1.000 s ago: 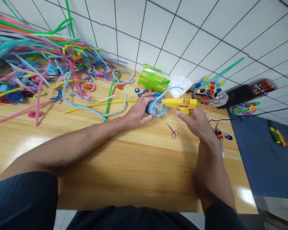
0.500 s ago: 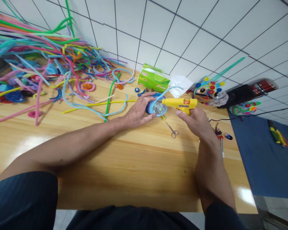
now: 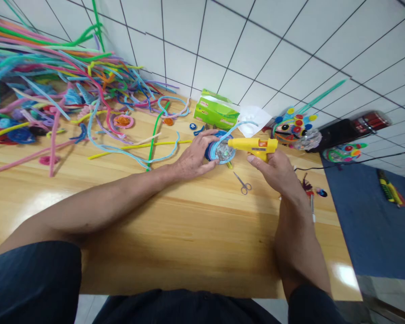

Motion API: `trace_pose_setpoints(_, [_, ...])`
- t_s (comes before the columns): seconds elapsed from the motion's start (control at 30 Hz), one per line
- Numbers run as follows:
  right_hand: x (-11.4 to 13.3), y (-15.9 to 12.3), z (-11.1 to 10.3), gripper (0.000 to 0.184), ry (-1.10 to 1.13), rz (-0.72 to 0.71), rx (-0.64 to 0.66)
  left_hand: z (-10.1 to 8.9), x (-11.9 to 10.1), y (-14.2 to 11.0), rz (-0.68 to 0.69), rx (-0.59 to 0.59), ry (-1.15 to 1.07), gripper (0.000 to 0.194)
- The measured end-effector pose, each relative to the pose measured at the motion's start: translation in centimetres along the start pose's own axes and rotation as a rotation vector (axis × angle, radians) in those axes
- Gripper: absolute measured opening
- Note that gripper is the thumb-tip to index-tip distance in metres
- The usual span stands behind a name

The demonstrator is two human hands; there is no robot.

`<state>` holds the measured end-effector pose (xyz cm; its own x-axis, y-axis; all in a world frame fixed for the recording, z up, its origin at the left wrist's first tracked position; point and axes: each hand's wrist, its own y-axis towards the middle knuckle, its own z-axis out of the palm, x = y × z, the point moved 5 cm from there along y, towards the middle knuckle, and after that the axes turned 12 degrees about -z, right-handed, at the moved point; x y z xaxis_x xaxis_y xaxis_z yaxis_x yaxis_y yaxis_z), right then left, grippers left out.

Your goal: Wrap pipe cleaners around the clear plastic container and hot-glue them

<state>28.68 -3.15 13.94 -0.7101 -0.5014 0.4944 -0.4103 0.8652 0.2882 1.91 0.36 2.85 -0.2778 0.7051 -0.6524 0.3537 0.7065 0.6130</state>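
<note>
My left hand point(image 3: 200, 155) is closed around the side of a clear plastic bottle point(image 3: 225, 153) wrapped in blue pipe cleaners, which lies with one end turned toward my right. A loose light blue pipe cleaner point(image 3: 234, 128) curves up from its wrapping. In my right hand point(image 3: 277, 171) is a yellow hot glue gun point(image 3: 253, 145), its nozzle pointing left, at the bottle's rim; whether it touches cannot be made out. Small scissors point(image 3: 244, 184) lie on the table just below the bottle.
Behind the bottle stands a green tissue pack point(image 3: 216, 110) with a white tissue point(image 3: 253, 120) drawn out. A heap of pipe cleaners point(image 3: 54, 76) fills the left. Decorated crafts point(image 3: 290, 128) and a dark red flask point(image 3: 371, 123) stand at right, near a black cord point(image 3: 357, 163).
</note>
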Motion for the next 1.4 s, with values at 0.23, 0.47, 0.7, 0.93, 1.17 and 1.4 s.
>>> trace_pose_setpoints(0.23, [-0.3, -0.1, 0.2, 0.051, 0.024, -0.006, -0.022, 0.0, -0.1, 0.0, 0.009, -0.016, 0.012, 0.071])
trace_pose_setpoints(0.47, [-1.0, -0.2, -0.1, 0.045, 0.060, 0.021, -0.011, -0.2, -0.3, 0.0, 0.028, -0.007, 0.024, 0.072])
trace_pose_setpoints(0.7, [-0.3, 0.1, -0.3, 0.041, 0.306, 0.065, 0.018, 0.0, -0.1, 0.0, 0.012, -0.020, 0.023, 0.071])
trace_pose_setpoints(0.93, [-3.5, -0.3, -2.5, 0.042, 0.466, 0.188, -0.223, 0.0, -0.1, -0.1, -0.006, -0.021, 0.042, 0.070])
trace_pose_setpoints(1.17, [-11.5, -0.9, -4.3, 0.050, 0.357, 0.283, -0.593, -0.4, -0.5, -0.2, 0.014, -0.053, 0.013, 0.067])
trace_pose_setpoints(1.4, [-9.4, -1.5, -5.4, 0.059, 0.296, 0.241, -0.475, -0.4, -0.2, -0.1, -0.025, -0.009, 0.023, 0.070])
